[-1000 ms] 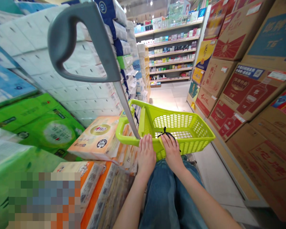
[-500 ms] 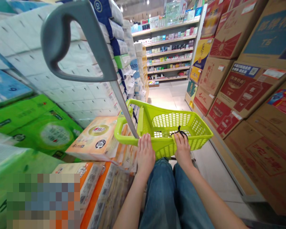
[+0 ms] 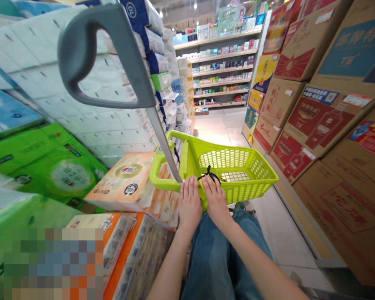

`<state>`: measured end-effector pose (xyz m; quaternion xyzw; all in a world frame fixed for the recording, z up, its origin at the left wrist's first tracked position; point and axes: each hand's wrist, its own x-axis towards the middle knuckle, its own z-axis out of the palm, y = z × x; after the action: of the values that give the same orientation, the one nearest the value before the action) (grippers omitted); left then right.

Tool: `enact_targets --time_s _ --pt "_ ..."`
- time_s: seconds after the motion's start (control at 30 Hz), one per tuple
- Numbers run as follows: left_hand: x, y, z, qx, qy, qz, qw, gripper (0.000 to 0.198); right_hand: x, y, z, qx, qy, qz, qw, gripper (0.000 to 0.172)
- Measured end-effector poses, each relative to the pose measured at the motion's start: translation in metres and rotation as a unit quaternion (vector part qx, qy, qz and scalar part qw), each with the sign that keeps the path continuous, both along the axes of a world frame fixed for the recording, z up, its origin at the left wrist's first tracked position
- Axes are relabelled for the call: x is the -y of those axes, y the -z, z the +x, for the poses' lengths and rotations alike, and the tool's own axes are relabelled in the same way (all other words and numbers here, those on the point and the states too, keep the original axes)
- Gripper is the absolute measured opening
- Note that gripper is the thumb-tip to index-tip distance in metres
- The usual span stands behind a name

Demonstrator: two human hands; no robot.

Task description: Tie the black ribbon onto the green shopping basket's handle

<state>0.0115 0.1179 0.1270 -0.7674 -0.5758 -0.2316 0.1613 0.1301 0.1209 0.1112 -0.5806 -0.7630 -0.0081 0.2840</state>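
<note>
A lime-green rolling shopping basket (image 3: 259,187) with a perforated wall stands in front of my legs. A grey handle (image 3: 128,62) rises from it on a metal pole. My left hand (image 3: 190,204) lies over the near rim beside the foot of the pole, fingers hooked onto the edge and thumb hidden. Close by on the same rim, my right hand (image 3: 216,202) has its fingers bent over the edge. A thin black cord (image 3: 209,170) with a small knot is at its fingertips. How the cord is held underneath does not show.
Stacked cardboard cartons (image 3: 334,121) line the right side. To the left are tissue packs (image 3: 121,179), green packages (image 3: 65,171) and a tall wall of white packs (image 3: 112,133). Tiled floor (image 3: 220,125) leads to shelves (image 3: 223,68) of small boxed goods.
My right hand has slid left along the basket's rim towards my left hand, and the black cord has moved with it. My left hand stays in place.
</note>
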Motion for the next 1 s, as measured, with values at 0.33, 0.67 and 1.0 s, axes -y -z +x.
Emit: enact_targets --time_s 0.33,0.67,1.0 --pt "0.002 -0.004 0.001 0.018 0.004 -0.012 1.0 0.074 -0.004 0.025 0.063 0.047 0.06 0.007 0.997 0.074" --pt "0.002 -0.004 0.0 0.02 0.01 -0.007 1.0 0.073 -0.01 0.03 0.066 0.001 0.149 -0.003 0.989 0.071" --pt "-0.001 0.0 -0.002 -0.01 0.001 0.007 1.0 0.059 0.005 -0.01 -0.02 -0.007 0.03 -0.023 0.999 0.069"
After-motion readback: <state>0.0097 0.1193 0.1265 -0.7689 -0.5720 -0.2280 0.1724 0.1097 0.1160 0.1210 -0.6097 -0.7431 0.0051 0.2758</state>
